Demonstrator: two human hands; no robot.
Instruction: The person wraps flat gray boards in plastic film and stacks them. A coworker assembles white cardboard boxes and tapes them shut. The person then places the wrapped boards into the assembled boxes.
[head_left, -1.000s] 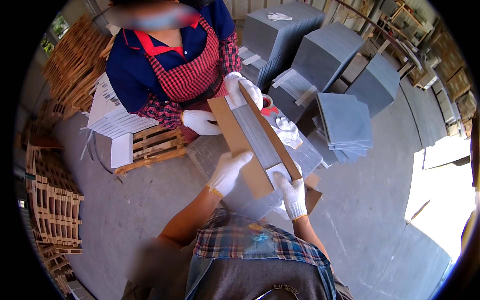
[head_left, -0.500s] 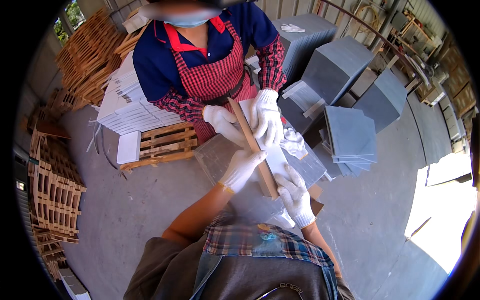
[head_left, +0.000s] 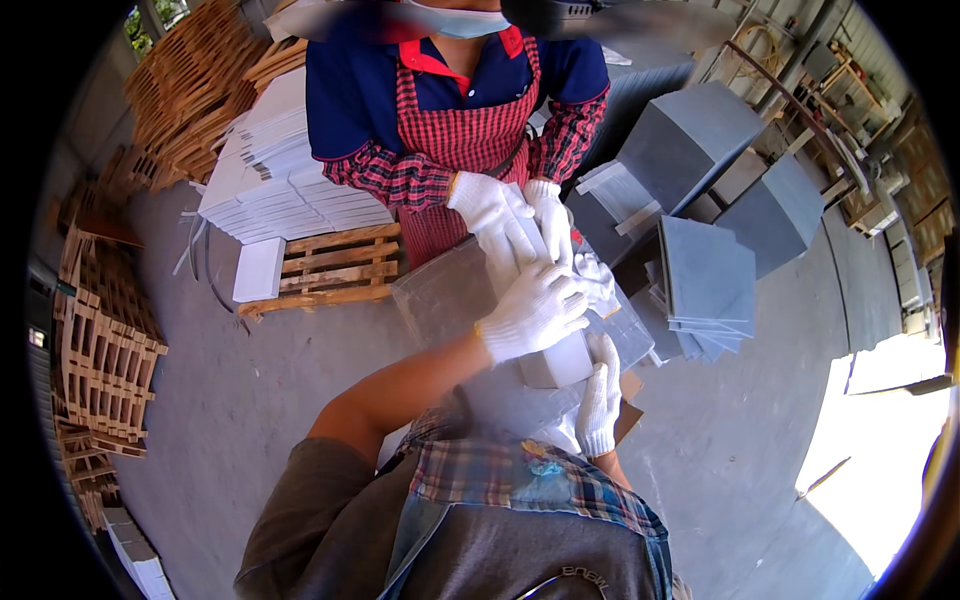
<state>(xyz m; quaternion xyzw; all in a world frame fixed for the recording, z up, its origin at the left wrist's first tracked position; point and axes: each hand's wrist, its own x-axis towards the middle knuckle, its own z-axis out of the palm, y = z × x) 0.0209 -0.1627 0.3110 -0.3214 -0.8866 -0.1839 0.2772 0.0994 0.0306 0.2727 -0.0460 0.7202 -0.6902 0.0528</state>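
Note:
A long, narrow white cardboard carton (head_left: 558,366) lies across the work table, its near end facing me. My gloved left hand (head_left: 532,312) reaches over the top of it, fingers bent across and gripping it. My gloved right hand (head_left: 598,398) stands on edge by the carton's near right corner, its fingers stretched out; whether they touch the side, I cannot tell. Across from me, a co-worker's two white-gloved hands (head_left: 490,208) press on the carton's far end. A loose white glove (head_left: 596,284) rests on the table right of the carton.
The table (head_left: 430,290) has a clear plastic-like covering. Stacked grey panels (head_left: 708,275) and grey blocks (head_left: 690,140) stand to the right. White flat sheets (head_left: 290,195) are piled behind a wooden pallet (head_left: 335,268) at left. More pallets (head_left: 108,340) line the left side.
The upright brown flap has been folded down, so the carton's white outside shows. My left hand moved right onto its top; my right hand moved slightly nearer me. The co-worker's hands shifted toward the far end.

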